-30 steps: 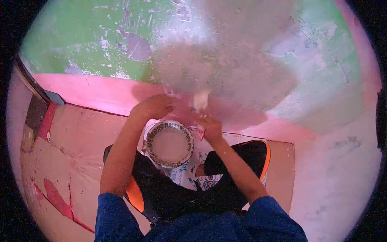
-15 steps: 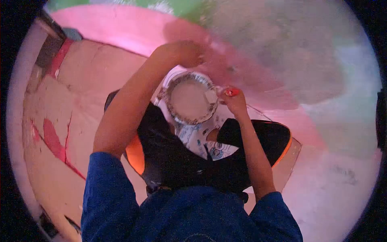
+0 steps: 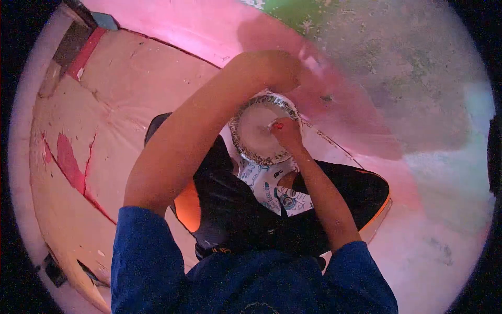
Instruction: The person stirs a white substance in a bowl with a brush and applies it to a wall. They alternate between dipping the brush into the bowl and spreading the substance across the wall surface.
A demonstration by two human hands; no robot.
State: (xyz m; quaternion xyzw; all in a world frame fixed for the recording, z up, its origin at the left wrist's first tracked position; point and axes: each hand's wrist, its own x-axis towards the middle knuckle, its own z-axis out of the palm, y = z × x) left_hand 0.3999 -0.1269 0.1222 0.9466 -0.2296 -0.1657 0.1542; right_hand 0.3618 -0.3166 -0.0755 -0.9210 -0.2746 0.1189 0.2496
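A round pan [image 3: 235, 133] with a shiny, speckled rim lies between my bent legs, a smooth, pale brownish-pink content [image 3: 256, 128] inside it. My right hand [image 3: 287, 137] is closed on a small red object [image 3: 279, 126] over the pan's right half; the rest of the object is too small to make out. Beyond the pan's upper right edge is my left hand [image 3: 287, 73], blurred, its fingers not clearly visible. Under the pan lies a white cloth or sheet [image 3: 261, 183] with blue print.
My dark-clad legs flank the pan. A pink, green and grey painted wall [image 3: 387, 68] rises beyond it. The floor [image 3: 120, 104] has red cracks and patches at the left. A small grey-blue object [image 3: 105, 21] sits at the upper left corner.
My right hand has moved left from beside the pan to over it, still with the red object. My left hand has moved right. The view has shifted, too.
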